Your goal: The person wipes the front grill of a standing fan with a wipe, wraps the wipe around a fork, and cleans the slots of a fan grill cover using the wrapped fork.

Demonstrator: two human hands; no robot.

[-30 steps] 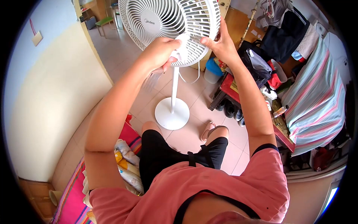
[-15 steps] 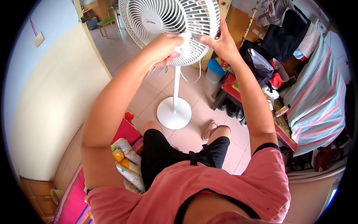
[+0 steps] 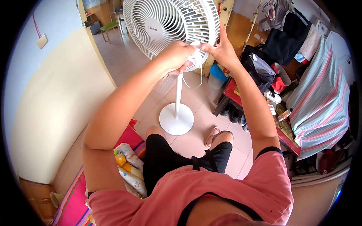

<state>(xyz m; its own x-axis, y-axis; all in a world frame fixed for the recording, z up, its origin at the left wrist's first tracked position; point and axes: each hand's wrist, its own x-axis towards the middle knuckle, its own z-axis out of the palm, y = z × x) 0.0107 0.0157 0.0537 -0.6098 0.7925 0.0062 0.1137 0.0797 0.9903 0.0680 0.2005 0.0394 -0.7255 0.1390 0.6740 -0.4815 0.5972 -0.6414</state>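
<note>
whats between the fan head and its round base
In the head view, a white pole runs between the fan head and the round base, with a white cord looping beside it.

Home, hanging clothes (image 3: 282,42), shoes (image 3: 233,114), striped fabric cover (image 3: 320,101)

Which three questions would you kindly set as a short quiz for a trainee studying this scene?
1. Which of the person's hands holds the small, crumpled white wad at the front of the white, round-caged pedestal fan?
2. True or false: the fan lies on its side on the floor.
3. What pattern does the large, pale blue draped fabric on the right show? A: stripes. B: dots. C: checks.

Key:
1. The left hand; the right hand is at the fan's outer edge.
2. False; it stands upright on its round white base.
3. A.
</note>
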